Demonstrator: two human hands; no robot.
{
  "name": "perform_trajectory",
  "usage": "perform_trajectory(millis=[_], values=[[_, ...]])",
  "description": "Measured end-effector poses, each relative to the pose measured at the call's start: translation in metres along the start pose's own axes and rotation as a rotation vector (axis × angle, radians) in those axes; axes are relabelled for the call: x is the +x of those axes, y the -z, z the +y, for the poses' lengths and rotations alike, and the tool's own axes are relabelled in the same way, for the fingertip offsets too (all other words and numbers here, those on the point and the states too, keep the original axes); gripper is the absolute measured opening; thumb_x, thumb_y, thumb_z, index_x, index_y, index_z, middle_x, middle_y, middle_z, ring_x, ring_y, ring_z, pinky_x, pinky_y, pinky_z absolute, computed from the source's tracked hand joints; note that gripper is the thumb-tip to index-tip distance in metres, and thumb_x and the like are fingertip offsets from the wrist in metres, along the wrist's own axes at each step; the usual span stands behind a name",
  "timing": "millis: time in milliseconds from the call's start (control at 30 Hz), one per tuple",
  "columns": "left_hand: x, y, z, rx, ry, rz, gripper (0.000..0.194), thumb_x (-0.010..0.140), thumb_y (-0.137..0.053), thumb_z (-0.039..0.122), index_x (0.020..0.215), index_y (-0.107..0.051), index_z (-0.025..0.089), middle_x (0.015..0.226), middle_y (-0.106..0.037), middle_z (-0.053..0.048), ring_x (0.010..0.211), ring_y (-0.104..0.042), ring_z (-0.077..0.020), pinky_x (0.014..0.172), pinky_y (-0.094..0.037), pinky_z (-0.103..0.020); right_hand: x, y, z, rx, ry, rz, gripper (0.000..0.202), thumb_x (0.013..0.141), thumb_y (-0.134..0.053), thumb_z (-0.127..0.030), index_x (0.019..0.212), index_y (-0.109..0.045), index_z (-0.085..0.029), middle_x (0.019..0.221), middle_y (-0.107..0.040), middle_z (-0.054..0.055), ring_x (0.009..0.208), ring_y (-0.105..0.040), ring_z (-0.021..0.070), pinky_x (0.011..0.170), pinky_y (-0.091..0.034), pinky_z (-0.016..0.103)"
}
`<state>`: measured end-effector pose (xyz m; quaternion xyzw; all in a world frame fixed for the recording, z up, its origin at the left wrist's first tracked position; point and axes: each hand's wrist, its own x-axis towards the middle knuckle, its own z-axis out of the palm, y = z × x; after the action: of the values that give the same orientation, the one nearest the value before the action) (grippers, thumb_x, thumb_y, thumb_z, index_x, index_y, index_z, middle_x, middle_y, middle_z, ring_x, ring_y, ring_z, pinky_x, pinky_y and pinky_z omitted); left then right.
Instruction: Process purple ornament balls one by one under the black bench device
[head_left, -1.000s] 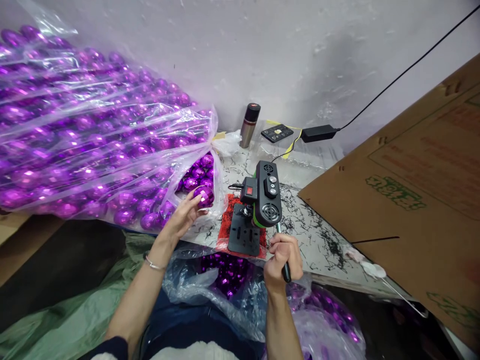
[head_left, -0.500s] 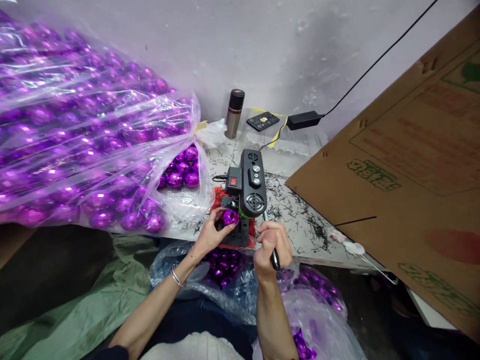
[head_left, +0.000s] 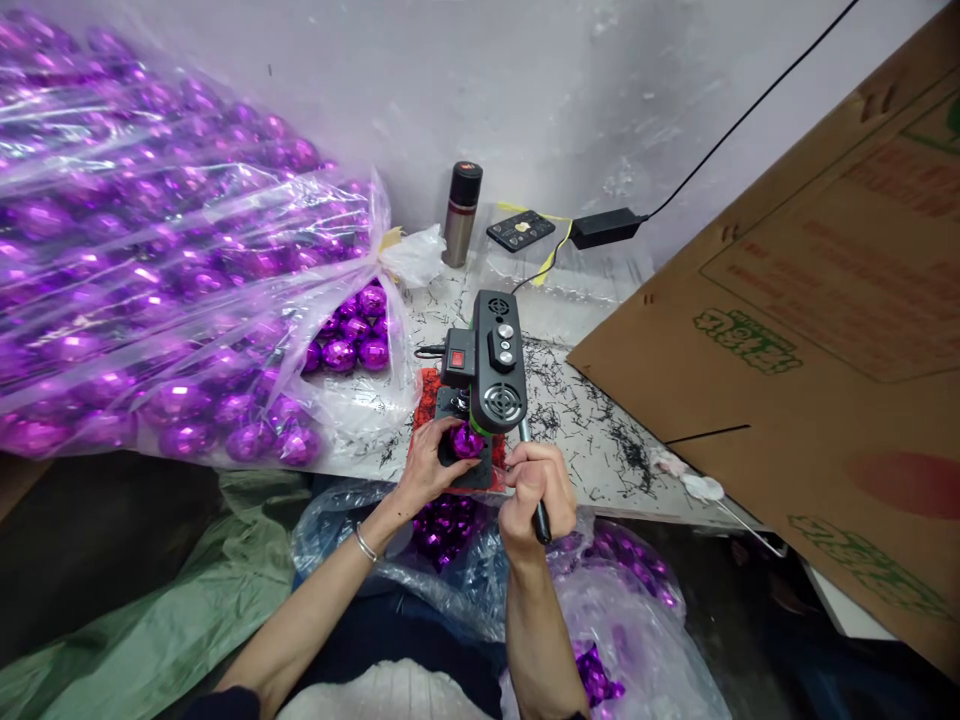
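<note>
At the near edge of the bench (head_left: 596, 485), the left hand (head_left: 429, 464) pinches a purple ball (head_left: 468, 442), seemingly positioning it at the machine (head_left: 498, 350); the right hand (head_left: 541, 484) encircles the lever (head_left: 541, 526); next calls for steady alignment.

The machine (head_left: 500, 350) hides part of the ball (head_left: 466, 442) in the left hand (head_left: 431, 465); the right hand (head_left: 540, 490) covers part of the lever (head_left: 542, 524). Edges cut the big bag (head_left: 172, 260) at nine o'clock, the cord (head_left: 750, 105) at two, the box (head_left: 817, 400) at three, and the lower bag (head_left: 637, 635) at five. The box's print (head_left: 748, 340) is too blurred to read.
</note>
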<state>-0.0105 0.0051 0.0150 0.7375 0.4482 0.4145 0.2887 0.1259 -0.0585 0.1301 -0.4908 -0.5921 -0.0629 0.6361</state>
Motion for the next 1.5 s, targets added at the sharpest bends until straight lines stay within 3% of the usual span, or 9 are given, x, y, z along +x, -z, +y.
perform_trajectory(millis=[533,900,1000,1200,1300,1400,1500], values=[[-0.003,-0.005,-0.005,-0.007,0.008,0.005,0.055,0.084,-0.093,0.046,0.128,-0.069,0.024,0.127,-0.079,-0.011,0.119,-0.075,-0.0322,0.105,-0.058,-0.050,-0.035,-0.024,0.024,0.012,0.025,0.176,0.038,0.110,-0.039,-0.023,0.075,-0.054,-0.025,0.074,-0.059,-0.002,0.061,-0.056,0.0142,0.071,-0.053,0.036],[-0.003,-0.009,-0.007,-0.038,0.003,0.012,0.055,0.085,-0.092,0.048,0.129,-0.070,0.024,0.127,-0.079,-0.011,0.120,-0.075,-0.0325,0.106,-0.058,-0.051,-0.045,-0.024,0.039,0.023,0.102,0.136,0.038,0.112,-0.039,-0.026,0.077,-0.053,-0.024,0.076,-0.058,-0.003,0.063,-0.058,0.0135,0.071,-0.051,0.035],[0.000,-0.010,-0.008,-0.035,-0.001,0.015,0.055,0.084,-0.093,0.047,0.129,-0.069,0.024,0.126,-0.079,-0.010,0.119,-0.075,-0.0324,0.106,-0.059,-0.051,-0.040,-0.023,0.037,0.012,0.119,0.121,0.039,0.112,-0.038,-0.026,0.076,-0.052,-0.024,0.075,-0.058,-0.003,0.063,-0.058,0.0132,0.071,-0.051,0.035],[-0.006,-0.010,-0.008,-0.037,-0.111,0.007,0.053,0.090,-0.087,0.039,0.135,-0.064,0.023,0.130,-0.077,-0.013,0.123,-0.075,-0.0334,0.110,-0.059,-0.055,-0.002,-0.009,0.008,0.038,-0.039,0.096,0.038,0.109,-0.045,-0.018,0.072,-0.049,-0.024,0.068,-0.053,-0.004,0.064,-0.057,0.0133,0.062,-0.042,0.031],[-0.035,0.000,0.002,0.030,-0.244,-0.035,0.048,0.097,-0.077,0.030,0.142,-0.060,0.023,0.145,-0.072,-0.018,0.136,-0.070,-0.0343,0.118,-0.055,-0.059,0.007,-0.001,0.000,0.035,-0.063,0.043,0.038,0.109,-0.047,-0.016,0.072,-0.052,-0.024,0.067,-0.055,-0.004,0.066,-0.060,0.0132,0.063,-0.043,0.030],[-0.062,0.022,0.016,0.075,-0.357,-0.049,0.057,0.099,-0.077,0.039,0.149,-0.055,0.022,0.154,-0.065,-0.022,0.142,-0.068,-0.0362,0.115,-0.059,-0.057,-0.001,0.000,0.003,0.031,-0.037,0.017,0.038,0.109,-0.047,-0.017,0.072,-0.055,-0.023,0.071,-0.059,-0.003,0.068,-0.061,0.0129,0.063,-0.044,0.030],[-0.047,0.057,0.022,0.082,-0.404,0.070,0.046,0.106,-0.067,0.037,0.148,-0.056,0.022,0.138,-0.076,-0.018,0.127,-0.076,-0.0293,0.104,-0.065,-0.044,-0.014,-0.003,0.012,0.040,0.002,0.042,0.038,0.109,-0.047,-0.016,0.073,-0.057,-0.022,0.076,-0.062,-0.002,0.069,-0.061,0.0130,0.063,-0.046,0.030]])
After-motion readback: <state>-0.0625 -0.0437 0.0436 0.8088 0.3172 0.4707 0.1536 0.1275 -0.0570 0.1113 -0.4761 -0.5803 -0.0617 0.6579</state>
